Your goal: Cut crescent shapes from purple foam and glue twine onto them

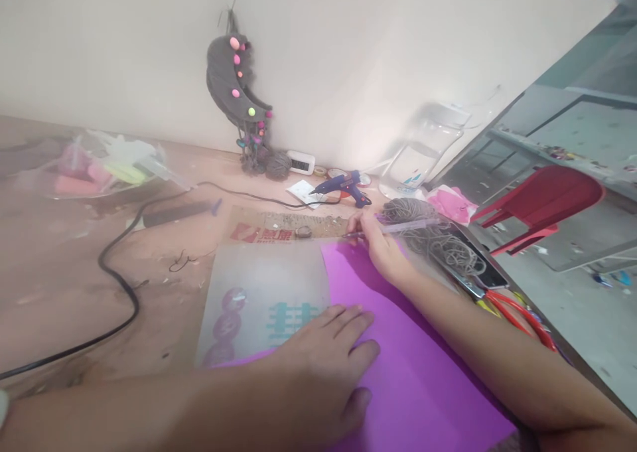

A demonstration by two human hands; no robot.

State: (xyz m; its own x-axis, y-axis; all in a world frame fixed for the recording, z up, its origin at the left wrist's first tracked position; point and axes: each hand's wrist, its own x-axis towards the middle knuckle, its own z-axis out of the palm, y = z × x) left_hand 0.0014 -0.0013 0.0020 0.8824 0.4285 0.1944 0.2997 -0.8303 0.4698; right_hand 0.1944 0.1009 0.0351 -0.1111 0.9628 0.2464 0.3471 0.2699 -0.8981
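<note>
My left hand lies flat with fingers spread on a purple sheet, at its left edge, partly over a translucent plastic sheet. My right hand is at the far edge of the purple sheet, fingers pinched round a thin pen-like stick that points left, its tip near the cardboard.
A blue glue gun and its black cable lie on the table. Twine, red-handled scissors, a phone, pink cloth, a clear jar sit at right. A bag of coloured items is far left. A red chair stands beyond.
</note>
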